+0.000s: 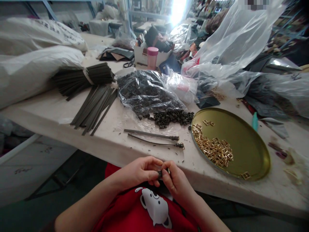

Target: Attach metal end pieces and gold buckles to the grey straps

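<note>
My left hand [147, 172] and my right hand [175, 178] meet in front of my body at the table's edge. Between their fingertips is a small dark strap piece [160, 174], mostly covered by the fingers. A gold glint shows by my right fingertips, perhaps a buckle, too hidden to tell. Both hands are closed in a pinch. Just beyond them lie two thin dark straps: a straight strap [149, 134] and a curved strap [152, 141] with a gold buckle [182, 146] at its right end. Small black loops [169, 118] are heaped behind these.
A round gold tray [251, 145] with many gold buckles [214, 149] stands at right. Loose dark strips [95, 108] and a tied bundle [84, 77] lie at left. A clear bag [147, 90] of black loops is in the middle, with a pink cup [152, 58] behind.
</note>
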Demonstrator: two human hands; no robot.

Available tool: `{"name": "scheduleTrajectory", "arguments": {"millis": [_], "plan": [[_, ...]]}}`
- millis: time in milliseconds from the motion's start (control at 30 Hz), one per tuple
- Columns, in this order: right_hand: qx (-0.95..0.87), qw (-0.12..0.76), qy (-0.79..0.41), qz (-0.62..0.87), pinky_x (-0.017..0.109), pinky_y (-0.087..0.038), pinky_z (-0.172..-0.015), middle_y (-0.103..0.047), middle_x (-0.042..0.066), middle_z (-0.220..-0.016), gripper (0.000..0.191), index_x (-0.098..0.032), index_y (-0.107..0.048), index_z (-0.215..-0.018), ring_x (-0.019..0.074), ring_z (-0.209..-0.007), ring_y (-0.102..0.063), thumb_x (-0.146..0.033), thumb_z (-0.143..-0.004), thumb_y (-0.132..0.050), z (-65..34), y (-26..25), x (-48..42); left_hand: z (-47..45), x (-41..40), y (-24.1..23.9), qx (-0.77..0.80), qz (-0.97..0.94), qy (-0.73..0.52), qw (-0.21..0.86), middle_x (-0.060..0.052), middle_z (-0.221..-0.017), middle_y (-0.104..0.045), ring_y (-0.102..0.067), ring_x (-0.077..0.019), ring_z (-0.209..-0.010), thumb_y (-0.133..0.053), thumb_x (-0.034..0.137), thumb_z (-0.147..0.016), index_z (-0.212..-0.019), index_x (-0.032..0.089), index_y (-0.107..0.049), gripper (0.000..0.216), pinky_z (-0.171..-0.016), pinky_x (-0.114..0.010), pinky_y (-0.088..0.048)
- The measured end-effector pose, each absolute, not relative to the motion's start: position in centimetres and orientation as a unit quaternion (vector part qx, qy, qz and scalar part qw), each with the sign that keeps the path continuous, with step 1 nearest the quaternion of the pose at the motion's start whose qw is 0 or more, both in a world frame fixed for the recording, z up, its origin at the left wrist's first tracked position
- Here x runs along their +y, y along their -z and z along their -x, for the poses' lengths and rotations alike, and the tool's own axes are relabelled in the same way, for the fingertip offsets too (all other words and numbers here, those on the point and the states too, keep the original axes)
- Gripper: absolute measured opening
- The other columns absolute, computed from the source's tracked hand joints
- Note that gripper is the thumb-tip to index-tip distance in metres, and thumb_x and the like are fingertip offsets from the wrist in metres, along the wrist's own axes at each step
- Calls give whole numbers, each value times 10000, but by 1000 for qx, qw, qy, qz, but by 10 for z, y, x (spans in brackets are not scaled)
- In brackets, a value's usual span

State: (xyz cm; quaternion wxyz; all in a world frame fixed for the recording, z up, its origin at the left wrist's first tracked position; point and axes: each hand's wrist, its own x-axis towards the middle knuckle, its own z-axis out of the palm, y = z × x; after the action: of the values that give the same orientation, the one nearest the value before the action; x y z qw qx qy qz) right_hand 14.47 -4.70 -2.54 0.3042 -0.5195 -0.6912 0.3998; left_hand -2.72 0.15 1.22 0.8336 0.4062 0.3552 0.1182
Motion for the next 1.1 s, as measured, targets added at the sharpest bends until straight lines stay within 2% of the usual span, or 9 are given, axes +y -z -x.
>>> {"name": "scheduleTrajectory", "arguments": {"millis": [267, 433, 533, 633, 733, 867, 967, 1033, 1100], "plan": [[-730, 256, -384, 504, 226, -345, -508, -548, 0, -644, 55, -199, -432, -807, 124, -557, -482, -193, -837, -386, -150, 27, -48, 29, -4, -11, 355, -379, -108, 848, -95, -1059, -616, -611, -142, -812, -586, 94, -674, -1093, 124, -521, 425, -770, -297, -455], [-727, 227, -437, 479, 214, -320, -480, -547, -5, -641, 70, -199, -404, -773, 111, -536, -464, -194, -835, -371, -153, 23, -57, 21, -11, -8, 346, -362, -102, 859, -61, -869, -667, -609, -108, -659, -607, 108, -633, -1046, 111, -530, 420, -652, -235, -455], [-700, 243, -468, 481, 210, -340, -489, -541, -7, -643, 89, -200, -388, -783, 108, -540, -463, -217, -856, -340, -155, 22, -64, 20, -15, -6, 351, -387, -90, 848, -39, -790, -658, -591, -106, -638, -637, 174, -644, -994, 107, -545, 369, -595, -206, -432], [-692, 272, -452, 492, 213, -339, -491, -525, -12, -622, 110, -201, -387, -792, 108, -537, -459, -235, -873, -321, -155, 22, -68, 25, -17, -9, 384, -446, -25, 808, -39, -768, -641, -543, -87, -550, -594, 300, -719, -875, 102, -579, 252, -533, -201, -410], [-712, 281, -416, 490, 230, -347, -505, -527, -10, -605, 117, -199, -400, -810, 118, -537, -471, -238, -876, -312, -154, 22, -68, 26, -18, -14, 392, -498, 4, 773, -10, -689, -603, -463, -64, -478, -517, 369, -777, -776, 111, -583, 266, -472, -181, -356], [-729, 295, -381, 487, 254, -396, -557, -572, 14, -657, 136, -190, -426, -872, 137, -583, -518, -229, -877, -296, -151, 20, -65, 16, -16, -21, 392, -559, -16, 730, 10, -607, -547, -403, -67, -447, -456, 373, -799, -709, 120, -545, 283, -414, -179, -285], [-740, 302, -341, 495, 271, -438, -622, -609, 41, -772, 177, -186, -449, -959, 155, -683, -566, -220, -879, -294, -153, 19, -56, 10, -5, -25, 393, -604, -4, 694, 16, -602, -538, -415, -80, -451, -423, 335, -809, -723, 133, -537, 247, -422, -189, -301], [-755, 306, -289, 502, 288, -457, -673, -625, 59, -860, 198, -184, -458, -1010, 172, -775, -586, -226, -879, -315, -158, 19, -43, 9, 9, -24, 396, -688, -5, 609, 10, -633, -563, -476, -108, -518, -428, 311, -812, -734, 149, -558, 223, -476, -205, -342], [-760, 315, -213, 528, 310, -465, -708, -627, 79, -909, 211, -173, -473, -1026, 190, -833, -587, -244, -882, -336, -168, 21, -25, 9, 26, -21, 412, -781, -42, 467, -5, -732, -614, -542, -148, -651, -472, 316, -808, -801, 171, -591, 188, -565, -229, -384]]}}
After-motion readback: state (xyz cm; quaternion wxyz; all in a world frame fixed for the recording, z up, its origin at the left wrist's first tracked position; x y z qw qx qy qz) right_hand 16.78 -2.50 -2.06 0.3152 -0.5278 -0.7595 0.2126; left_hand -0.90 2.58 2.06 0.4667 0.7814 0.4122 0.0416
